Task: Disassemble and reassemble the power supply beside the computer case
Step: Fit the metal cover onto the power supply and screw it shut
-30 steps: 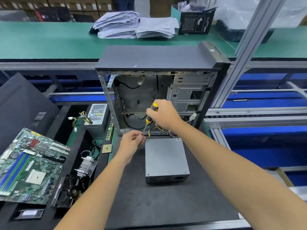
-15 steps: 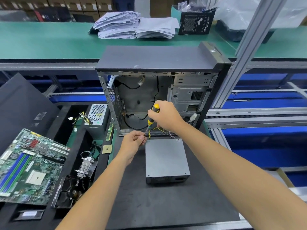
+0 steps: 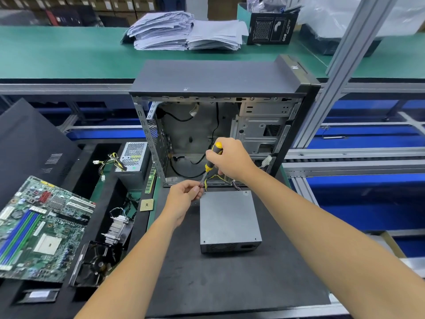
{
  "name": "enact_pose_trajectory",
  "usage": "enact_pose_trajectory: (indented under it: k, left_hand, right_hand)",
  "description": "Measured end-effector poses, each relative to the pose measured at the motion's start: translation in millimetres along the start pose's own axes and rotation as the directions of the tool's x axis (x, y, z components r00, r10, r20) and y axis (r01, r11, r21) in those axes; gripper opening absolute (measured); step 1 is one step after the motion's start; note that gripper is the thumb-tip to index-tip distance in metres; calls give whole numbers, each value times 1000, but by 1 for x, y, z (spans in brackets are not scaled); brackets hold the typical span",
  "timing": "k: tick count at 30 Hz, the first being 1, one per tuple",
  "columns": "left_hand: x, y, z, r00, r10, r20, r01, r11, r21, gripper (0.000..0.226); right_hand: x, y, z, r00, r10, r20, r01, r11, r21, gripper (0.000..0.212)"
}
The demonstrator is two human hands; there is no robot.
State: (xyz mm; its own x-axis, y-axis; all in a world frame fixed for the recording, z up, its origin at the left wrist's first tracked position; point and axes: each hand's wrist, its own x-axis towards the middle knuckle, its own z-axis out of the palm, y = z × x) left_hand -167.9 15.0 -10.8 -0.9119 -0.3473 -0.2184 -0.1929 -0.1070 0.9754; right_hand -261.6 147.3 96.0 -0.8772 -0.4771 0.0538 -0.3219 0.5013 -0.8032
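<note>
Two hands work at the middle of the desk, on a dark mat. Far left: a dark side panel leaning back, and below it a green motherboard lying flat. Just right of the board, a black fan with a finned heatsink behind it. Further back, a second silver power unit with yellow and black wires trailing left; beside it a green memory stick on edge and a small square processor chip.

Left hand: fingers curled, tips pinched at the lower end of the screwdriver shaft. Whether a screw sits between them is too small to tell.

Screwdriver: yellow and black handle, tilted, tip pointing down-left toward the left hand.

Right hand: wrapped round the screwdriver handle from above, held in front of the open computer case.

Power supply: grey box lying flat on the mat, just in front of the case opening, directly right of the left hand. Its wires run from the back end toward the case. Neither hand touches the box itself.

Case stands upright, side open, loose black cables inside, drive cage at the right.

Behind: a green bench with stacked papers and a black carton. Right: a slanting aluminium frame post.
</note>
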Motion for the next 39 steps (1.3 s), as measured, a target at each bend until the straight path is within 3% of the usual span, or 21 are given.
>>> enact_pose_trajectory:
  k: [6,11,15,22,29,34,39]
  left_hand:
    - [2,-1,-1,1000,24,19,-25,998,54,22]
    - [3,5,3,992,114,54,-123,967,221,27]
    - [4,12,8,973,211,92,-230,881,412,22]
    - [7,17,9,955,258,147,-290,703,649,19]
    - [8,13,8,967,208,149,-253,694,674,17]
    - [8,10,6,971,195,137,-236,720,652,5]
    - [10,14,9,969,167,183,-247,710,659,7]
  right_hand:
    - [3,-5,-2,999,38,11,-38,999,-7,19]
    - [4,-11,-6,1000,9,30,-7,998,-61,18]
    - [4,-14,-7,999,-14,37,19,991,-134,19]
    - [2,-20,-8,994,-58,97,80,969,-234,21]
    - [4,-23,2,969,-108,221,175,934,-313,18]
    - [6,-24,0,960,-122,251,205,920,-335,20]
    - [9,-24,-5,954,-126,273,217,917,-335,20]
